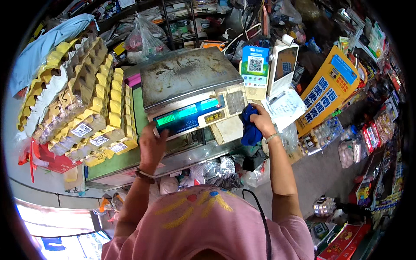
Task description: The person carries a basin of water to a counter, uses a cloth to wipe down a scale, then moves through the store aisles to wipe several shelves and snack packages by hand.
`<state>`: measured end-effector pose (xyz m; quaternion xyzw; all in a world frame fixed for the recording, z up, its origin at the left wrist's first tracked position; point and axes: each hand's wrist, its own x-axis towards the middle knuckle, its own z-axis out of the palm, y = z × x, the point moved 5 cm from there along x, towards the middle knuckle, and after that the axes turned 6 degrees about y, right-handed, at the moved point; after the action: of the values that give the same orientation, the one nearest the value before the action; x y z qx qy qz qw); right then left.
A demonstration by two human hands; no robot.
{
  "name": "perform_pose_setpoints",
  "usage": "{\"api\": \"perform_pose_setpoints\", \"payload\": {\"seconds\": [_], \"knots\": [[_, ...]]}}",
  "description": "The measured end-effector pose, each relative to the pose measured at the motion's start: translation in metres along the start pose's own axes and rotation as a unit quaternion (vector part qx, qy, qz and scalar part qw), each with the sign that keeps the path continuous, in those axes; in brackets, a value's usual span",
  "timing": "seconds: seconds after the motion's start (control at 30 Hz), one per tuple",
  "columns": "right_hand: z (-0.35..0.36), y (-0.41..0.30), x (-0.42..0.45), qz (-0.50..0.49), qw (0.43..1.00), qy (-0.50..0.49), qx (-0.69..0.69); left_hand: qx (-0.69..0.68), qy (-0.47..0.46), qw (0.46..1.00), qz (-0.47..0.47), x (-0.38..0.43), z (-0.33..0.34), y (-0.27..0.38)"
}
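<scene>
A digital weighing scale with a stained metal platform stands on a green-topped counter before me. Its green displays are lit. My left hand is at the left end of the display panel, slightly blurred; whether it grips the scale's edge is unclear. At the scale's right front corner, my right hand holds a bunched dark blue cloth between thumb and fingers. A card with a printed code and a white device with a screen stand behind that hand.
Stacked egg trays stand left of the scale. Right of it lie papers with a pen, beside a large yellow sign. Plastic bags are below the counter's front edge. Behind the scale are cables and a knotted plastic bag.
</scene>
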<state>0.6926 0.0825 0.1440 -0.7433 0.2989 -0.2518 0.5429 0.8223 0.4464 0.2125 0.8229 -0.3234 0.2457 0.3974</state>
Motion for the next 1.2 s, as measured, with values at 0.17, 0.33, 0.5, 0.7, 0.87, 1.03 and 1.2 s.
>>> {"api": "perform_pose_setpoints", "payload": {"seconds": [0.17,0.33,0.5,0.7,0.87,1.03,1.2], "knots": [[0.011,-0.022,0.000,-0.043,0.997,-0.028,-0.053,-0.103,-0.057,0.943,-0.312,-0.010,0.012,-0.069],[0.010,0.006,0.026,0.047,0.992,-0.077,0.087,-0.166,-0.142,0.910,-0.351,-0.006,0.023,-0.070],[0.011,-0.003,0.022,0.078,0.965,-0.074,0.241,-0.343,-0.148,0.803,-0.463,-0.010,0.014,-0.071],[0.005,-0.023,0.029,0.063,0.947,-0.101,0.298,-0.381,-0.126,0.790,-0.464,0.008,-0.004,-0.051],[0.000,-0.033,0.017,0.070,0.929,-0.080,0.355,-0.407,-0.126,0.774,-0.469,0.017,0.002,-0.058],[0.000,-0.018,-0.017,0.199,0.806,-0.061,0.554,-0.404,-0.082,0.785,-0.463,0.016,0.000,-0.062],[0.008,-0.003,-0.064,0.211,0.763,-0.029,0.610,-0.386,-0.113,0.772,-0.492,0.027,0.005,-0.069]]}}
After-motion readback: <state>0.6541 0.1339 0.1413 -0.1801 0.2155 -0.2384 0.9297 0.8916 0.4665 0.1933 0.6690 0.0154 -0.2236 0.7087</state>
